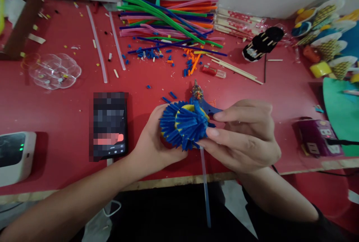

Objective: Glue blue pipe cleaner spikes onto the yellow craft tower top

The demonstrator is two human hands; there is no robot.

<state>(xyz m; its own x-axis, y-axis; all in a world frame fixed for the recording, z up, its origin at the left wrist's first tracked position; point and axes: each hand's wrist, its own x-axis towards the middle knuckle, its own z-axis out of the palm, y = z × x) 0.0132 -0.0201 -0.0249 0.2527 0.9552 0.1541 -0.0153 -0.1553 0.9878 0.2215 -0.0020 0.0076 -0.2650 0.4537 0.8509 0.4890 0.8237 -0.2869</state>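
Note:
My left hand (pixel 157 141) is wrapped round a ruffled blue pipe-cleaner craft (pixel 185 124) with yellow showing between its folds. At the craft's right edge, the fingers of my right hand (pixel 244 133) close on the blue fuzzy rim. Just behind it is a blue glue gun (pixel 206 105), its nozzle crusted and pointing away from me. The craft and my right hand hide part of the gun, so whether my fingers touch it is unclear. A translucent glue stick (pixel 205 186) sticks out below my right hand, past the table's front edge.
Colourful pipe cleaners (pixel 168 17) lie at the back, with blue and orange clippings (pixel 151 53) before them. A phone (pixel 109 126) lies left, near a clear flower-shaped tray (pixel 56 70). Rightward are a black fuzzy figure (pixel 263 43), a red sharpener (pixel 213 71) and a purple power socket (pixel 319 137).

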